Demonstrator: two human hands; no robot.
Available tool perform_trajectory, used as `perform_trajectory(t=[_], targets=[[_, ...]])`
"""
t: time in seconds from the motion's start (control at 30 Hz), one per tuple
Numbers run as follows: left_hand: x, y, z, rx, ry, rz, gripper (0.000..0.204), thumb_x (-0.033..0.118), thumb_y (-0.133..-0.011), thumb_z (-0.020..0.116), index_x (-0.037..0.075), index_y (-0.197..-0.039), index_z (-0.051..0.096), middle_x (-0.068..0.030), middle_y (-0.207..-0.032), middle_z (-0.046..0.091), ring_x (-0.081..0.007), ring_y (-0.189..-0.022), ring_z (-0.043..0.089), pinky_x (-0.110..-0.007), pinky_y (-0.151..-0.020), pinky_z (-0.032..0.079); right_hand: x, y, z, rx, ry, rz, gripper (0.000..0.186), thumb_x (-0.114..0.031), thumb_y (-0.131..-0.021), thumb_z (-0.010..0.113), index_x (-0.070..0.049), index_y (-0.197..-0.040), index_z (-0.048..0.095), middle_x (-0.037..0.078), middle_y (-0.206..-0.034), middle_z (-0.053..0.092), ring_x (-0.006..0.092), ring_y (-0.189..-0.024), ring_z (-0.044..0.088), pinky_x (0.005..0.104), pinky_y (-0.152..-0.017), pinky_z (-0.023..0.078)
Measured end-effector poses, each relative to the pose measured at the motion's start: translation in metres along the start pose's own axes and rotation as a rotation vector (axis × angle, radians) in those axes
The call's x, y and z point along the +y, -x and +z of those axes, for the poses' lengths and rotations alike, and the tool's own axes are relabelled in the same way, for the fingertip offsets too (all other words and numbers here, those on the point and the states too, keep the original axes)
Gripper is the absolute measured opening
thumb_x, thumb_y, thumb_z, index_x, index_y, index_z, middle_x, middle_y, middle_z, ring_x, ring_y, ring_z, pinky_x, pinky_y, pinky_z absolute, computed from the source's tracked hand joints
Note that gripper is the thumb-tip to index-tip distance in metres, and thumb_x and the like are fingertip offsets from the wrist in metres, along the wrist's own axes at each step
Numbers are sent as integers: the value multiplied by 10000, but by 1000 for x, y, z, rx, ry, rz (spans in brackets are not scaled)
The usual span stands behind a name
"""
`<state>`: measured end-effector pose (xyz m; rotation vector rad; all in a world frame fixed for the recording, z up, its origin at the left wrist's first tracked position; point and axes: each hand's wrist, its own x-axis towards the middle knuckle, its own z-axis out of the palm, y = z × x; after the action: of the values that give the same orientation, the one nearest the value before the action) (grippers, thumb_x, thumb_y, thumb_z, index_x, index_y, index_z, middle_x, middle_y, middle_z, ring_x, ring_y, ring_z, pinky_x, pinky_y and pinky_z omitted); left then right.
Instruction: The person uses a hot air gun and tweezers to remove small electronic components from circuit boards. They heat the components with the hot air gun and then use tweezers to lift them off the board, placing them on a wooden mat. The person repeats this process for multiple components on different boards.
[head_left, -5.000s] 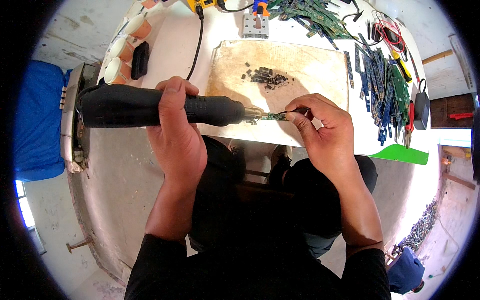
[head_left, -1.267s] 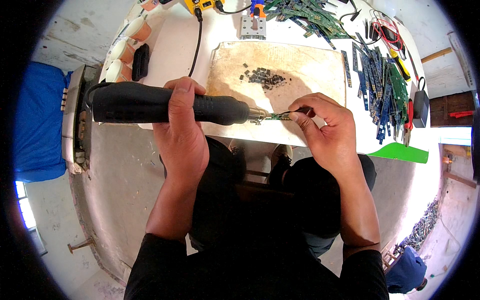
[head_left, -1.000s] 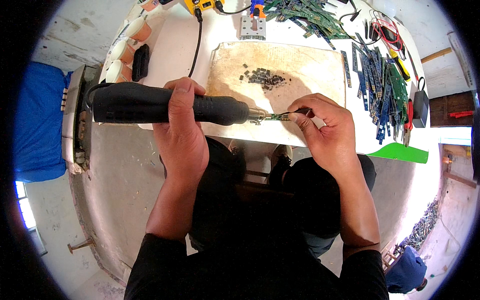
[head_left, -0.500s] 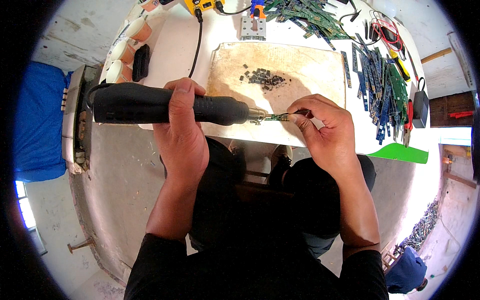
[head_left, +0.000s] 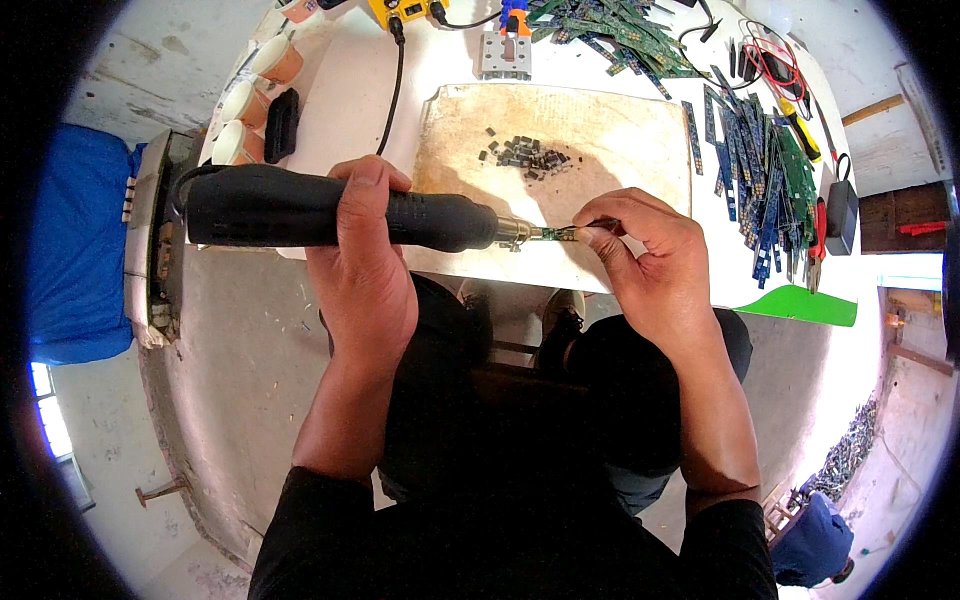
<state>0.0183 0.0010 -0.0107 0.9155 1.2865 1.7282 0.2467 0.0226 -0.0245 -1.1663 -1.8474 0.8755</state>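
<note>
My left hand (head_left: 360,220) is wrapped round a black hot air gun (head_left: 260,207), held level above the near edge of the table. Its metal nozzle (head_left: 513,231) points right, at the end of a narrow green circuit board strip (head_left: 556,234). My right hand (head_left: 650,255) pinches that strip between thumb and fingertips. A slim dark thing (head_left: 606,224) also shows between these fingers; its kind is hard to make out. Beyond the hands, a pile of small black components (head_left: 530,155) lies on a stained, tan board (head_left: 455,120).
Circuit board strips (head_left: 755,170) are heaped at right, with more (head_left: 610,30) at the far side. Red-handled pliers (head_left: 819,235) and a yellow-handled tool (head_left: 800,130) lie beside them. Paper cups (head_left: 240,143) line the left edge. A black cable (head_left: 394,100) crosses the table.
</note>
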Motion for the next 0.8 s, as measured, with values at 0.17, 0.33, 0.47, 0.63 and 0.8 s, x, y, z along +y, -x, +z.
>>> perform_trajectory(t=[0.17, 0.33, 0.47, 0.63, 0.8], targets=[[-2, -1, -2, 0, 7, 9, 284, 322, -1012, 555, 50, -934, 573, -59, -912, 556, -160, -901, 507, -323, -912, 407, 1, -1, 0, 0, 7, -13, 148, 57, -825, 689, -7, -959, 680, 138, -905, 687, 309, -814, 681, 328, -726, 533], [0, 0, -1, 3, 4, 3, 277, 313, -1009, 559, 48, -932, 572, -57, -911, 552, -159, -902, 508, -320, -913, 407, -1, -1, 0, -1, 14, -10, 145, 52, -828, 692, -8, -960, 681, 135, -906, 688, 300, -812, 684, 324, -722, 532], [-1, 0, 0, 7, 18, 5, 274, 315, -1010, 560, 52, -936, 575, -56, -911, 552, -159, -907, 507, -326, -923, 407, 0, 0, -1, 0, 23, -8, 145, 53, -829, 692, -9, -960, 682, 132, -906, 689, 294, -814, 686, 320, -720, 531], [-3, -1, -3, 2, 13, 11, 276, 323, -1012, 564, 57, -941, 581, -55, -910, 555, -163, -916, 512, -328, -935, 406, 0, 0, 0, 23, -5, -3, 153, 64, -827, 685, -11, -961, 682, 137, -910, 690, 294, -826, 691, 312, -735, 536], [-3, -2, -3, 18, 26, 17, 275, 323, -1008, 577, 55, -949, 587, -57, -920, 567, -165, -919, 517, -332, -939, 407, 2, -2, 2, 52, 1, -22, 147, 71, -835, 672, -6, -961, 681, 142, -920, 693, 293, -828, 696, 312, -752, 541]])
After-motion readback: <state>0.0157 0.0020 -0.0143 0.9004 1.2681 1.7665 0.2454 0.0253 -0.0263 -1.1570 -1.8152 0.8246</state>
